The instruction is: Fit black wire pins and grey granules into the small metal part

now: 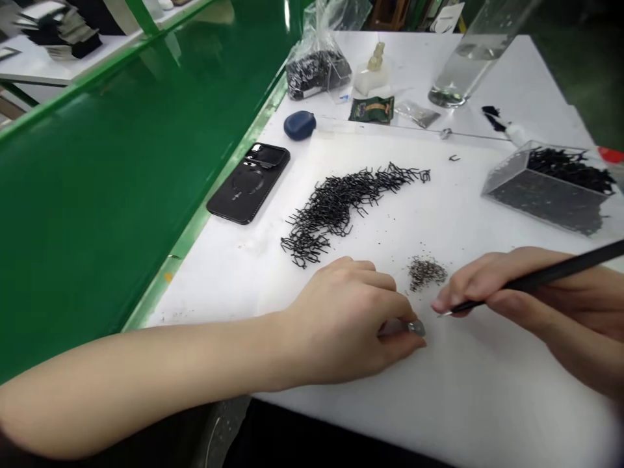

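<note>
Small grey piece (416,328) is being pinched firmly by left hand (341,325), right hand (492,289) clamping black-handled pointed tool (550,276), tip held steady at the piece's 3 o'clock.

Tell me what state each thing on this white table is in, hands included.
Left hand: pinching a small grey lump
Right hand: gripping a slim black tool, tip down
Grey speck heap: loose, beside the right hand
Black bent wire pieces: spread in a long curved band
Clear plastic box: holding more black pieces
Phone: lying back up
Plastic bag: upright, gathered at the top
</note>
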Available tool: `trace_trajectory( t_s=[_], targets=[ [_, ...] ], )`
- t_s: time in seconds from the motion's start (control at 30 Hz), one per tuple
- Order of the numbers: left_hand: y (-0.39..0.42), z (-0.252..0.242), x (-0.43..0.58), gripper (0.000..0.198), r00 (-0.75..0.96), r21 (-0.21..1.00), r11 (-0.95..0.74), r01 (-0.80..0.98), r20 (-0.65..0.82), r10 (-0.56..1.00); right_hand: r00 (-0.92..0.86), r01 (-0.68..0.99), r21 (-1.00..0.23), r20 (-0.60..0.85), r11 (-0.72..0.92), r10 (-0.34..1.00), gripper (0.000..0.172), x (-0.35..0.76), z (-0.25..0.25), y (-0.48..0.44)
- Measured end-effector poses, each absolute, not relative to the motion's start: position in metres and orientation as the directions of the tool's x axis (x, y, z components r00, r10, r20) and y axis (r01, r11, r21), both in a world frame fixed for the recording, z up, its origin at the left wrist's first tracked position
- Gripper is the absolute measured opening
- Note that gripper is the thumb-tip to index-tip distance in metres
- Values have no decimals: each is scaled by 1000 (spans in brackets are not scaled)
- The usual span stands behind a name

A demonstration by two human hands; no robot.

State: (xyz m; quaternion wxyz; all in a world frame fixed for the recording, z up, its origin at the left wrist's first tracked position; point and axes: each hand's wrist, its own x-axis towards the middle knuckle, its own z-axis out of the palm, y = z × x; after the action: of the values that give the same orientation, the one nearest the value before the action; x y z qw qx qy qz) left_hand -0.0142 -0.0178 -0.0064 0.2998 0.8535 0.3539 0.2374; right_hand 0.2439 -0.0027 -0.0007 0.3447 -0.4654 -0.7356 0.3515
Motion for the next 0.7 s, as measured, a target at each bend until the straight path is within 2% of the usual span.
trace_trajectory(
  t_s=[0.07, 0.23, 0.7],
  targets=[
    [-18, -5, -14, 10, 625, 693, -567, 445, 213, 751, -474, 372, -863, 140, 341, 870, 10, 241, 4, -2],
    [-17, -2, -14, 6, 613, 667, -580, 468, 228, 757, -612, 227, -914, 136, 337, 779, 16, 237, 6, 3],
    [-16, 0, -13, 7, 621, 619, -617, 486, 252, 742, -636, 259, -886, 143, 384, 758, 10, 236, 6, 3]
  ],
)
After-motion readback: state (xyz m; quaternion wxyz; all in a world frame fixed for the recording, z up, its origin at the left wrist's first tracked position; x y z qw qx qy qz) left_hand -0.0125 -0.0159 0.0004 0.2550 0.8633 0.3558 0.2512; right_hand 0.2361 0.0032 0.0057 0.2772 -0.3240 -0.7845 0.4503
